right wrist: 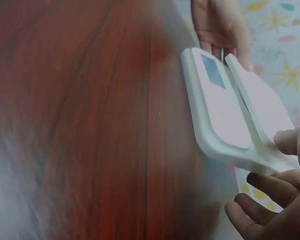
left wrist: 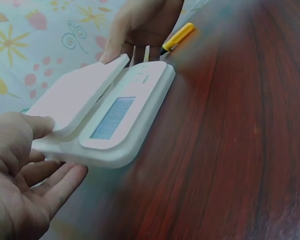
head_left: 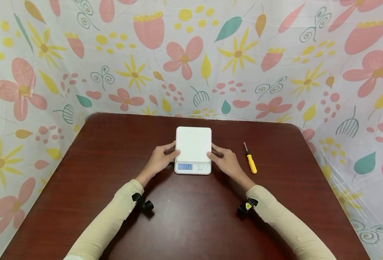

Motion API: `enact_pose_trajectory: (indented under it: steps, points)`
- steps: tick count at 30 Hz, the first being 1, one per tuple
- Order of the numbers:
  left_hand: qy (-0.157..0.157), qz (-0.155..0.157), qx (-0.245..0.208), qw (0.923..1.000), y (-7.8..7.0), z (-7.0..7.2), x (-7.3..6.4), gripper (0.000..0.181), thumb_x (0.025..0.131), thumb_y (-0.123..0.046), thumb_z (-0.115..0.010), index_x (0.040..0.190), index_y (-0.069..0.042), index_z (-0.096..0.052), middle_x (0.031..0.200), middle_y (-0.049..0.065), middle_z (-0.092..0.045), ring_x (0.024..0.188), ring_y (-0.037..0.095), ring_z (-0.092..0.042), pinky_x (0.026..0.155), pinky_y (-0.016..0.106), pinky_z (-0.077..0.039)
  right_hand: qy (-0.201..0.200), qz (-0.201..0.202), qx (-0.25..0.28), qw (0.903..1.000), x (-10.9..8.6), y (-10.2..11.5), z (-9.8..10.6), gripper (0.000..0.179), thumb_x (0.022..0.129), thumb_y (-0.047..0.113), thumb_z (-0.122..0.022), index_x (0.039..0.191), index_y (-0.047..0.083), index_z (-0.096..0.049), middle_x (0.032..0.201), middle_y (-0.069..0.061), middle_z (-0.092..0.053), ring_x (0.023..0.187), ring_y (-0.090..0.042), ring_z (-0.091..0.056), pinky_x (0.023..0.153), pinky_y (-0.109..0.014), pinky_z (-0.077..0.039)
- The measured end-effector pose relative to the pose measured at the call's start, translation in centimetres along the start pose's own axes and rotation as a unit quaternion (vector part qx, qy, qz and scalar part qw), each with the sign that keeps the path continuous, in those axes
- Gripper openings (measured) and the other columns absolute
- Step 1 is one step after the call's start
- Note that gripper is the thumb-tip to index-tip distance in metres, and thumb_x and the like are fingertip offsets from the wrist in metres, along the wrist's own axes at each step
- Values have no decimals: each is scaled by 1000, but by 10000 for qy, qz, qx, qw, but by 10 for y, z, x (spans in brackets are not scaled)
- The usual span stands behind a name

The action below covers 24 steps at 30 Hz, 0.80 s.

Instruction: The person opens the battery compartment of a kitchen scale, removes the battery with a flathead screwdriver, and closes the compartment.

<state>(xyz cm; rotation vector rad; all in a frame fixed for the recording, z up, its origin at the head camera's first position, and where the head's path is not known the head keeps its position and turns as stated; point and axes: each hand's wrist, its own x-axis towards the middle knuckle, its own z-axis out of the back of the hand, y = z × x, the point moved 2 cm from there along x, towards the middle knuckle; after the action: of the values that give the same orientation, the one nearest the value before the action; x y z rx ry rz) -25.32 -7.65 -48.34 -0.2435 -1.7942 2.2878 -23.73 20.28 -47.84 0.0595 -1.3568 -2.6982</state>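
A white digital kitchen scale [head_left: 193,144] is held between both hands over the middle of the table, its lit display [head_left: 185,167] facing the person. My left hand [head_left: 160,159] grips its left side, thumb on the top plate [left wrist: 75,95] and fingers underneath. On the opposite side my right hand [head_left: 225,160] holds it the same way, thumb on the plate's edge and fingers below, as the right wrist view shows. In both wrist views the scale's body [right wrist: 225,115] appears raised off the wood.
A screwdriver with a yellow handle [head_left: 251,164] lies on the dark red-brown table [head_left: 185,224], right of the right hand. Behind and beside the table hangs a white flower-patterned curtain [head_left: 185,83]. Each wrist wears a small black camera mount [head_left: 142,203] over a beige sleeve.
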Motion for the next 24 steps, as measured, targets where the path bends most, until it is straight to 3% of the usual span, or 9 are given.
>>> enact_pose_trajectory:
  steps: [6,10,15,24]
  points:
    - [112,-529,-320,9980,1,5,2,57,98,-17,-72,150,-9,-50,134,19,-65,99,26,-74,83,39,-63,-81,-245,1088,9937,-5,4,2,57,97,35,-73,149,23,-54,136,-12,-65,126,-26,-62,91,-44,-61]
    - [70,-758,-314,9966,-2,8,1,56,96,-17,-74,148,-10,-53,129,18,-68,100,26,-74,80,35,-63,-49,-312,1429,9892,-7,10,6,57,97,32,-74,149,20,-54,137,-14,-64,126,-27,-63,93,-47,-59]
    - [91,-1104,-96,9938,-10,12,0,58,94,-15,-77,148,-10,-55,126,15,-71,103,25,-73,82,29,-62,-7,-175,1240,9921,-9,13,11,60,94,32,-77,148,17,-55,134,-13,-67,130,-24,-60,96,-40,-58]
    - [-14,-1489,258,9885,-24,18,-2,60,89,-16,-82,145,-15,-59,124,9,-73,104,20,-73,85,26,-60,-66,636,645,9959,-12,18,24,63,92,32,-80,145,7,-58,128,-14,-70,125,-29,-63,80,-18,-56]
